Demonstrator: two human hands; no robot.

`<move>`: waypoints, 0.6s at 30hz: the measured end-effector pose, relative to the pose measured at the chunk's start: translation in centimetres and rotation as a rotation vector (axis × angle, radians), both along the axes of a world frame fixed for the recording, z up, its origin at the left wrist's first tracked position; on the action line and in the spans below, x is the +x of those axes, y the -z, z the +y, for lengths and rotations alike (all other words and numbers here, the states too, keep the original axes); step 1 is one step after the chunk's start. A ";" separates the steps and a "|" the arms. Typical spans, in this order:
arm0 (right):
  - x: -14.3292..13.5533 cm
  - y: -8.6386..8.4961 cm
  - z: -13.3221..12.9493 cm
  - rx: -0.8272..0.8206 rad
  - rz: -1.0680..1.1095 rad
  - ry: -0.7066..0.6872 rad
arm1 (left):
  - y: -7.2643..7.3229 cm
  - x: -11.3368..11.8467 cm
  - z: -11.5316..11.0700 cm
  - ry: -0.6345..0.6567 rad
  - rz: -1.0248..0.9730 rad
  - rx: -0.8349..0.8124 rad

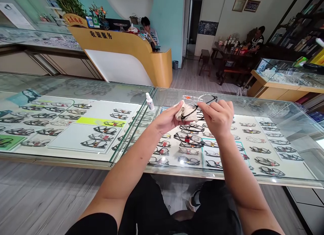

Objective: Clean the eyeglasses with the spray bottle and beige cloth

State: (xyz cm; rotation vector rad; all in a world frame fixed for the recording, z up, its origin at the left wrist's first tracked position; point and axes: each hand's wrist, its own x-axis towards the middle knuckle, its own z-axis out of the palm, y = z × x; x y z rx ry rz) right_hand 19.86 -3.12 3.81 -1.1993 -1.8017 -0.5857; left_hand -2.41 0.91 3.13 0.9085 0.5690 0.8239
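Observation:
My left hand [167,121] is closed around a crumpled beige cloth [187,110], which lies against a dark-framed pair of eyeglasses [192,111]. With thumb and forefinger, my right hand [219,117] pinches the same eyeglasses; one temple sticks out beyond the fingers. Both hands are close together above the glass counter. Part of the frame is hidden by the cloth and fingers. A white spray bottle [150,102] stands upright on the glass, left of my hands. Below them is a black pair of glasses with a red label [186,139].
The glass display case [141,140] holds rows of eyeglasses. Behind it stands a yellow-fronted cashier counter [159,64] with a person [152,35] seated there. Another person [257,41] sits by a dark table at the back right. A second display case [263,88] stands at right.

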 end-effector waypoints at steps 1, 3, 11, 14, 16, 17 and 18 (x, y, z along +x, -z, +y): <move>0.2 -0.2 0.0 0.002 0.047 0.017 | 0.0 0.0 0.1 -0.022 -0.026 -0.005; 0.7 -0.5 0.0 0.014 0.165 0.049 | 0.0 0.1 0.3 -0.096 -0.075 0.024; 0.6 -1.4 -0.8 -0.514 0.783 -0.199 | 1.2 0.2 1.0 -0.336 0.082 0.419; 0.2 -1.8 -1.1 -0.730 0.847 -0.253 | 1.2 0.4 0.9 -0.322 0.191 0.587; -0.1 -1.9 -1.2 -0.838 0.842 -0.283 | 0.9 0.5 0.6 -0.268 0.200 0.660; -0.2 -1.9 -1.3 -0.887 0.834 -0.294 | 0.8 0.5 0.5 -0.247 0.195 0.683; -0.3 -1.9 -1.3 -0.927 0.824 -0.304 | 0.7 0.5 0.4 -0.235 0.194 0.695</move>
